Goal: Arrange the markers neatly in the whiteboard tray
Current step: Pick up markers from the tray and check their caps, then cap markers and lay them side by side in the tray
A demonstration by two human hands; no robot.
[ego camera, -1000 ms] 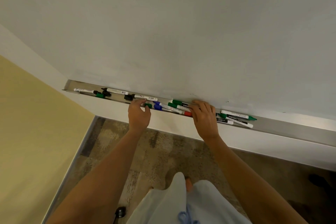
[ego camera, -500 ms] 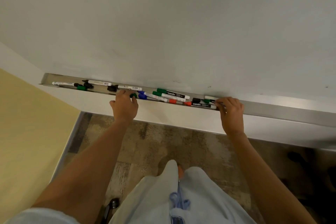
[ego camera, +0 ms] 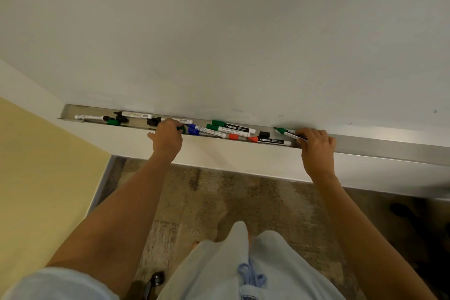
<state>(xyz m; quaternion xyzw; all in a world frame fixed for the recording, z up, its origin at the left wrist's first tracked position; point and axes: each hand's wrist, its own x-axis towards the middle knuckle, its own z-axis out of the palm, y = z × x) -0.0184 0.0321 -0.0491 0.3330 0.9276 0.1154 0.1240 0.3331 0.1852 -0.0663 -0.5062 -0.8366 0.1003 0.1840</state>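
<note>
A long metal tray (ego camera: 379,145) runs under the whiteboard (ego camera: 219,31) and holds several markers. My left hand (ego camera: 167,139) rests in the tray with its fingers closed on a green-capped marker (ego camera: 180,129). My right hand (ego camera: 316,147) grips a green marker (ego camera: 283,131) at the right end of the group, its tip pointing left. Between the hands lie two blue markers (ego camera: 202,129), two green "camlin" markers (ego camera: 231,127), red-capped markers (ego camera: 267,140) and a loose black cap (ego camera: 264,134). Black and green markers (ego camera: 117,119) lie at the tray's left end.
A yellow wall (ego camera: 36,178) stands to the left. Below the tray is a white ledge (ego camera: 243,158) and a mottled brown floor (ego camera: 219,202). The tray's right stretch past my right hand holds nothing. My light-blue clothing fills the bottom of the view.
My right hand moved right from the middle cluster to the group's right end and now grips a green marker. My left hand stayed on the green-capped marker. The view shifted.
</note>
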